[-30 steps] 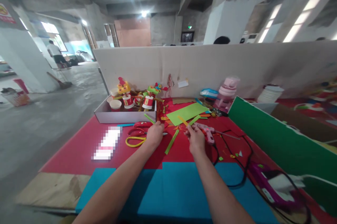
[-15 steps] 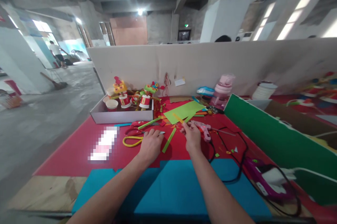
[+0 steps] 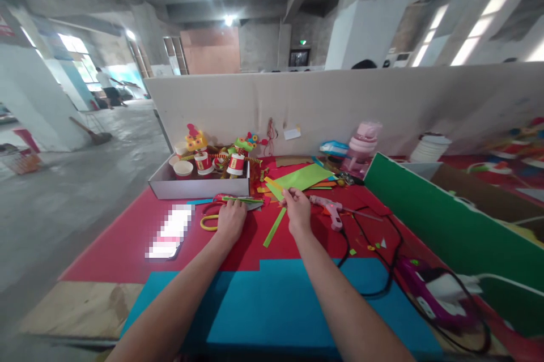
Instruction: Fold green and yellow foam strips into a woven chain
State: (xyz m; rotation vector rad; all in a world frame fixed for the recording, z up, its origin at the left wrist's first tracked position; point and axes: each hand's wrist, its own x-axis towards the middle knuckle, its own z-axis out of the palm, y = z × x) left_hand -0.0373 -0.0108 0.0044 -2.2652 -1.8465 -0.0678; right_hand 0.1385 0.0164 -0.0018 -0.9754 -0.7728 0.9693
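- Yellow paper strip: pinched between the thumb and fingers of the right hand, over the middle of the table; its free end points away and to the left, seen against the left edge of a lime sheet.
- Left hand: palm down beside a yellow scissor handle, fingers reaching to a thin lime strip; whether it grips either one, I cannot tell.
- Second lime strip: slanting across the red surface between the two hands.
- Pink glue gun: lying just right of the right hand, apart from it.
- White tray: beyond the left hand, bearing paper-cup figures and a plain cup.
- Blue sheet: along the near edge.
- Purple power strip: near right, beside a green panel.
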